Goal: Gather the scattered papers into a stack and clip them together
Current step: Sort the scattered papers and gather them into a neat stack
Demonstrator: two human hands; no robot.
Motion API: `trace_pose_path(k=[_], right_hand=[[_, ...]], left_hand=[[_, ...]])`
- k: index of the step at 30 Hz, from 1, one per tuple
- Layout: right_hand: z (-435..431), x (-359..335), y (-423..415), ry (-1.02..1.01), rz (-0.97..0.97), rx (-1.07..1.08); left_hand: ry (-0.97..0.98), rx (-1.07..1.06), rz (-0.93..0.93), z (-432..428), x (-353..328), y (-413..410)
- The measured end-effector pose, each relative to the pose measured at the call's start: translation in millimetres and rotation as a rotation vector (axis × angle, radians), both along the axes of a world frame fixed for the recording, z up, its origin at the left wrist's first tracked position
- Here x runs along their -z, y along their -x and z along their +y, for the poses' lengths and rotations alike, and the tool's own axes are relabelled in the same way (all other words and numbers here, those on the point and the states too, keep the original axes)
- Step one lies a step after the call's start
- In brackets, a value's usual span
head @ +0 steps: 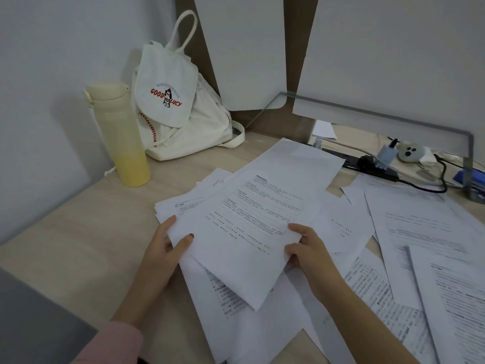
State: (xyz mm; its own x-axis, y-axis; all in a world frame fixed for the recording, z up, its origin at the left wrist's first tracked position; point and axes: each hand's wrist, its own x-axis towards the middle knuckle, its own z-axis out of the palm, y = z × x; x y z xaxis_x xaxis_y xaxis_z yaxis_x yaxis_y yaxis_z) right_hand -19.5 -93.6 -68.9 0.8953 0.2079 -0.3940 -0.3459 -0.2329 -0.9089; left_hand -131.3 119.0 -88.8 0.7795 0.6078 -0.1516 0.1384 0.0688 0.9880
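Printed white papers (425,232) lie scattered and overlapping across the right and middle of the wooden desk (86,232). A loose bundle of sheets (249,211) is held over the pile, tilted, its top sheet showing lines of text. My left hand (168,248) grips the bundle's left edge, thumb on top. My right hand (307,248) pinches its lower right edge, thumb on the top sheet. No clip can be made out.
A pale yellow bottle (123,137) stands at the back left beside a white canvas bag (178,111). A black power strip with plugs and cables (380,166) lies at the back right, next to a blue object (469,179). A grey surface (31,324) fills the bottom left corner.
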Motion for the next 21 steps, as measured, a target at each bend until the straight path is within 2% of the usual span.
trace_pose_path(k=[4,7,12,16,18,21], right_hand=[[-17.1,-12.4,-16.8,0.214,-0.108,-0.017],[-17.1,-21.9,-24.2,0.327,-0.172,-0.154],[5.5,-21.3,-26.9,0.333,-0.265,-0.363],[20.5,-13.8,-32.3,0.361,-0.325,-0.488],[19.6,-10.8,-39.5,0.320,-0.327,-0.416],[8.2,-7.9,-63.4,0.159,-0.252,-0.057]], left_hand=[[0.017,-0.033,-0.012,3.0,0.4,0.0],[0.021,-0.016,-0.002,0.9,-0.9,-1.2],[-0.017,-0.026,0.020,-0.8,-0.5,-2.3],[-0.151,-0.023,0.067,-2.3,0.1,-1.0],[-0.215,-0.029,0.074,-2.3,1.4,-0.5],[-0.265,-0.083,0.065,-0.7,2.9,-3.7]])
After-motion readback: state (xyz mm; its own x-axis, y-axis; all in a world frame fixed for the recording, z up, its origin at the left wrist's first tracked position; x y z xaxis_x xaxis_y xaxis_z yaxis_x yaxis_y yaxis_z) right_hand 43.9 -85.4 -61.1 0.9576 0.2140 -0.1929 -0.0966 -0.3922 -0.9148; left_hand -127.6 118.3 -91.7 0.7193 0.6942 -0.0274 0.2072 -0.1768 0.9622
